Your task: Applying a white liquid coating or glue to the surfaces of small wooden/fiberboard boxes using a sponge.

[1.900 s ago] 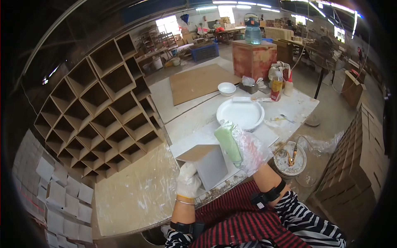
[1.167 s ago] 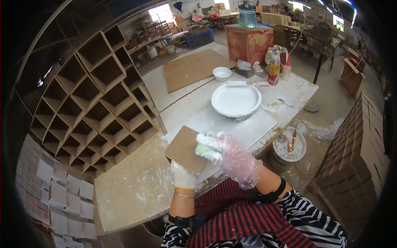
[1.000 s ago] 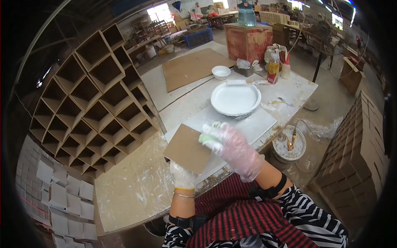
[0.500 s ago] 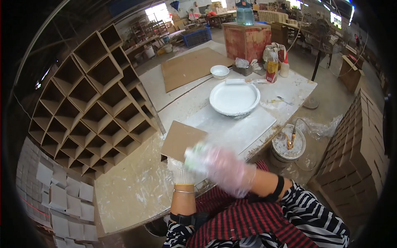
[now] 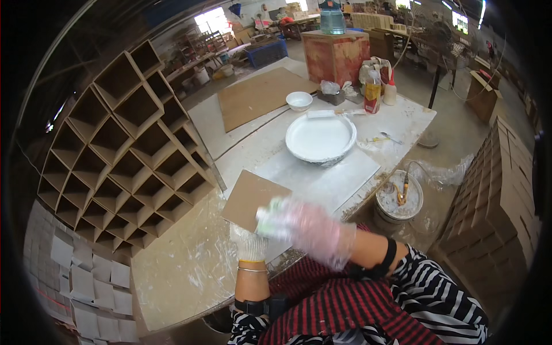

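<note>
My left hand, in a white knitted glove, grips the near edge of a square brown board, its fingers partly hidden beneath. The board is held tilted above the table. Blurred by motion, my right hand wears a pinkish see-through glove. It is closed round a pale white-and-green crumpled thing at the board's right side; its exact kind is smeared. Beyond the hands a round basin of white liquid stands on a white-smeared panel, with a white-headed brush or roller across its far rim.
A brown compartment rack stands on the table's left. Behind the basin are a white bowl, a flat brown sheet, a bottle and a red-stained box. A bucket and stacked brown grids stand right.
The board has turned and tipped slightly in my left hand, so its side edge shows less. My right hand stays near the same spot, blurred in both frames. The whole view has shifted a little.
</note>
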`<state>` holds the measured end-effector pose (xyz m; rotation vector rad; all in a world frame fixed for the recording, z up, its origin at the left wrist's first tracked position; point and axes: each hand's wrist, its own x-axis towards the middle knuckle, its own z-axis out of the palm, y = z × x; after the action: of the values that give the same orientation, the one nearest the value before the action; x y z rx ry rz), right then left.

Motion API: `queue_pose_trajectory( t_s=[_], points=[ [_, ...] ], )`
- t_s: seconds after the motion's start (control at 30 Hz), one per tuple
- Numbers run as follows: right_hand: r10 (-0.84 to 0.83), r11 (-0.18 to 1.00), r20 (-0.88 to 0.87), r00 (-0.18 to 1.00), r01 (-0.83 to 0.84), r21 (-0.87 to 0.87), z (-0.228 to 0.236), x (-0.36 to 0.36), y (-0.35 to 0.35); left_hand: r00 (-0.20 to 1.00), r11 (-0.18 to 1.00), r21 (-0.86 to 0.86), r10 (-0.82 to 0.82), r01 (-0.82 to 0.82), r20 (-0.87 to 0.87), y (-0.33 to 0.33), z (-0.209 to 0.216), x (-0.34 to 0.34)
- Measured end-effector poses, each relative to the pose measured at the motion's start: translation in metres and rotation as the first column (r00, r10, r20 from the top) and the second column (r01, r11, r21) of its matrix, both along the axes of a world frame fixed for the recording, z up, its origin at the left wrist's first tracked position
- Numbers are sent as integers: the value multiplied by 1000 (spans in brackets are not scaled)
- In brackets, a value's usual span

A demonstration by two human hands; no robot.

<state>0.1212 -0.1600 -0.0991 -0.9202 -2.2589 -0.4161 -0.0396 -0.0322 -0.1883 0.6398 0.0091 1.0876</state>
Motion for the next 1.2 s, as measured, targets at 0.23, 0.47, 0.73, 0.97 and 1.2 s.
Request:
queue_pose_trajectory(
  t_s=[0.23,0.47,0.73,0.97,1.2],
  points=[
    [-516,834,-426,743,324,-446,21,112,56,930,957,-59,258,-283,-261,-27,39,9],
    [-789,368,112,604,610,-701,52,164,79,786,928,205,372,-311,-493,-25,22,-26],
    [-645,258,468,604,749,-611,55,163,91,911,933,-192,228,-305,-344,-28,32,-20],
    [-721,359,273,637,680,-639,69,160,83,914,949,-101,254,-299,-317,-24,15,-34],
    [-736,629,-81,672,633,-451,15,210,71,854,932,-92,279,-351,-439,-24,18,-23]
  ],
)
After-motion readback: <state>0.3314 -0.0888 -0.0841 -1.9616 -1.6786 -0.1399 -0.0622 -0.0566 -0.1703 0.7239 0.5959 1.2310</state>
